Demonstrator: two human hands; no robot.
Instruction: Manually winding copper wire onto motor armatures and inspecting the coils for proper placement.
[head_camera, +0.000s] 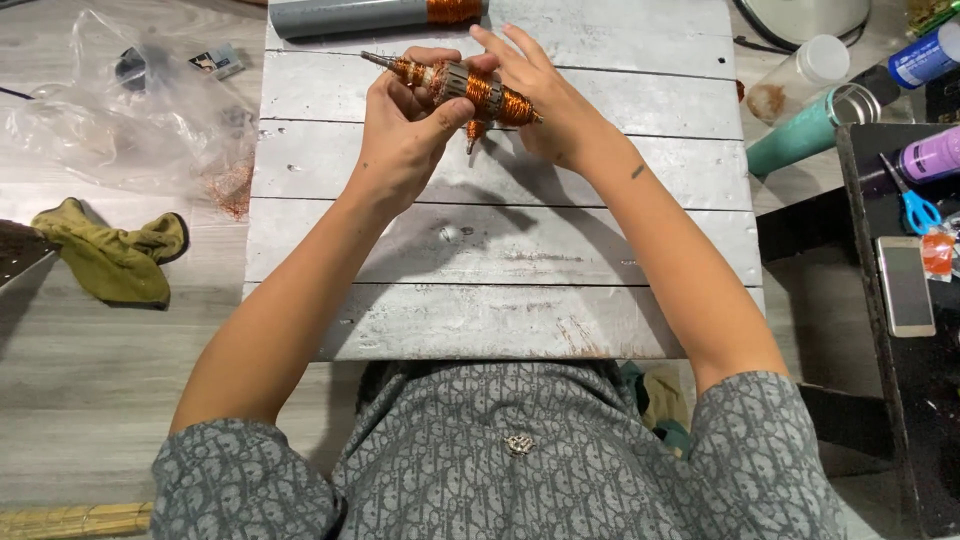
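left hand (405, 130): curled round the armature (462, 92), thumb pressed on its grey slotted middle, fingers wrapped behind; clamped on it
right hand (540, 95): behind the armature's thick end, fingers spread and straight, pointing toward the far left; fingertips touch the windings, not closed round anything (more a steadying touch than a hold)
arms: both forearms run up from the near edge of the bench top (500, 250) and converge toward its far edge
armature: held just above the bench top near the far edge, roughly centred, tilted with the bare metal shaft tip up-left and the thicker end down-right
armature look: copper wire (508, 103) wound at both ends, grey slotted core between; a short copper strand hangs under it
bench top: grey painted planks, worn, rust spots at the near edge
far edge: grey tube (350, 15) with a copper-wound band, lying flat, apart from my hands
off the left edge: clear plastic bag (130, 95), olive glove (110, 255) on the floor
off the right edge: teal bottle (805, 130), blue scissors (915, 205), phone (905, 285) (all well apart from my hands)
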